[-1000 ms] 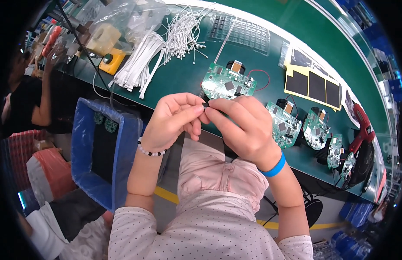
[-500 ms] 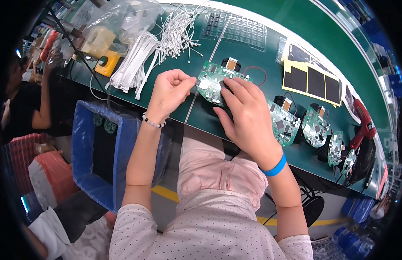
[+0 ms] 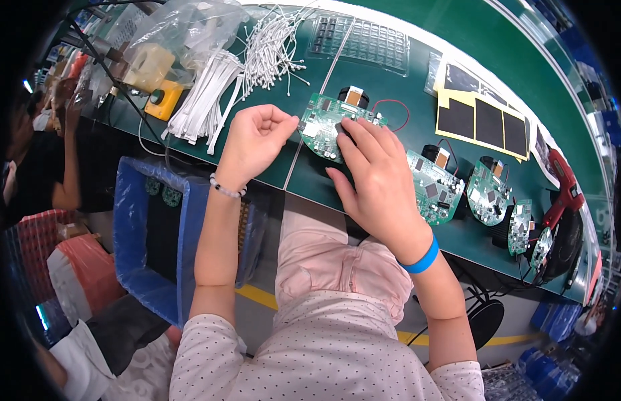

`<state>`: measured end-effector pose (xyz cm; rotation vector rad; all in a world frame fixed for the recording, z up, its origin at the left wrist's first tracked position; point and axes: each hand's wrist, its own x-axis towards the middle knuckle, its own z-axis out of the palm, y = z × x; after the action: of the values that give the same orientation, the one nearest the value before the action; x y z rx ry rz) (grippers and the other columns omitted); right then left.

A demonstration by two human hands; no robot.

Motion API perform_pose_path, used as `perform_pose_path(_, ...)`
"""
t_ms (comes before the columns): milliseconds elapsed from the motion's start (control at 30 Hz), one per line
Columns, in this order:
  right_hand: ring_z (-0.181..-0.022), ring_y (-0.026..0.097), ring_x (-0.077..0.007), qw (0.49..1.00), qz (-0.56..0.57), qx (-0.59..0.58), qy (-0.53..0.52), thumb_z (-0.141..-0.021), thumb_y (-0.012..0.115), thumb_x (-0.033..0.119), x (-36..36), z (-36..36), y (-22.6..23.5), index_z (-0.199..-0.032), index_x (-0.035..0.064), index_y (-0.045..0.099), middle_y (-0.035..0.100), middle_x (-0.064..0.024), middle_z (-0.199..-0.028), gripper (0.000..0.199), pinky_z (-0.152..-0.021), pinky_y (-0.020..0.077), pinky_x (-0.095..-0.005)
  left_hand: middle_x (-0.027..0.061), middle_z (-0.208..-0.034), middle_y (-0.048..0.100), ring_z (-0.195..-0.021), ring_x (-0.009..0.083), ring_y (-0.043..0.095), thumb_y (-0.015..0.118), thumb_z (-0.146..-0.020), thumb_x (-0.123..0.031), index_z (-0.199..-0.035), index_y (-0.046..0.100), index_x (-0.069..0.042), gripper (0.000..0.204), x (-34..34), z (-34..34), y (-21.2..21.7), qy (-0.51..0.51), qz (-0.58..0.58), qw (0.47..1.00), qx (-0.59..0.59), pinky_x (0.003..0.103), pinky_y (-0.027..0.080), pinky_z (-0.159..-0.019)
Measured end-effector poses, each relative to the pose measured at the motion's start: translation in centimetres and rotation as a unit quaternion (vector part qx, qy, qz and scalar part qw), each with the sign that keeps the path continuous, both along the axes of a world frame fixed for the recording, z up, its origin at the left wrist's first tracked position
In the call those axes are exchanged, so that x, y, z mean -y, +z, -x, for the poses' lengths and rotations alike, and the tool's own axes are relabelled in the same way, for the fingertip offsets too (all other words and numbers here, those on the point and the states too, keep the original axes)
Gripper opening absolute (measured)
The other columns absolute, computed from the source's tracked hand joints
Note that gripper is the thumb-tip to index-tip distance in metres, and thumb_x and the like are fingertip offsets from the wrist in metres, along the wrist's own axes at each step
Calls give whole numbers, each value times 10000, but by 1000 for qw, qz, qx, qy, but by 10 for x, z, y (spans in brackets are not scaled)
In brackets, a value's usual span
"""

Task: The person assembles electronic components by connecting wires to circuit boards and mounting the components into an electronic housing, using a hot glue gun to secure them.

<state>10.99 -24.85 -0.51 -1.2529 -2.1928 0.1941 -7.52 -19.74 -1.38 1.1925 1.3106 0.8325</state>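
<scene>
At the table's near edge lies a green circuit board (image 3: 322,134) with a dark round part and a ribbon connector behind it. My left hand (image 3: 260,137) is closed in a pinch at the board's left edge, on a small dark piece (image 3: 301,125) beside a silver socket; its kind is too small to tell. My right hand (image 3: 377,167) rests on the board's right part, fingers stretched over a black chip and thumb apart off the near edge. It hides part of the board. A red wire (image 3: 408,115) loops out behind that hand.
Several similar boards (image 3: 487,194) stand in a row to the right, ending near a red glue gun (image 3: 564,190). White cable bundles (image 3: 207,93), thin white leads (image 3: 273,50), a clear tray (image 3: 364,45) and black adhesive pads (image 3: 481,120) lie behind. A blue-lined bin (image 3: 183,234) stands at left.
My left hand has shifted slightly left and its forearm has swung a little outward. My right hand stays on the board, almost unmoved.
</scene>
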Motion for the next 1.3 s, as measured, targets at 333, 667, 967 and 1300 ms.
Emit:
perform_pose_path(333,-1065,447,-317,1000,9,3,-3,-658,639,106,2,0,0,-1010,-64,521,493,-181,-1106,408,-913,337,-453,61,-574,537,-443,112,485,613,-740,-59,-823,619,43,132,25,-17,2,35,-280,927,-246,230,360,-424)
perform_pose_path(667,-1095,426,-340,1000,10,17,2,-652,624,84,5,3,-3,-1039,-96,498,463,-208,-1145,445,-939,344,-439,62,-589,494,-469,191,494,646,-707,-59,-884,613,25,199,26,-16,-13,-7,-479,805,-349,290,384,-422)
perform_pose_path(967,-1046,464,-367,1000,-9,8,9,-679,515,10,4,8,-8,-996,-137,508,477,-254,-1113,350,-907,397,-422,48,-581,502,-447,153,481,675,-675,-31,-904,614,24,243,24,-11,-26,-14,-526,787,-321,260,376,-401)
perform_pose_path(1300,-1062,451,-373,999,-12,33,6,-678,501,3,3,9,-11,-1006,-138,506,471,-254,-1123,358,-921,388,-429,53,-570,523,-431,111,451,662,-677,42,-884,636,24,210,18,-14,-40,28,-498,852,-156,218,340,-390)
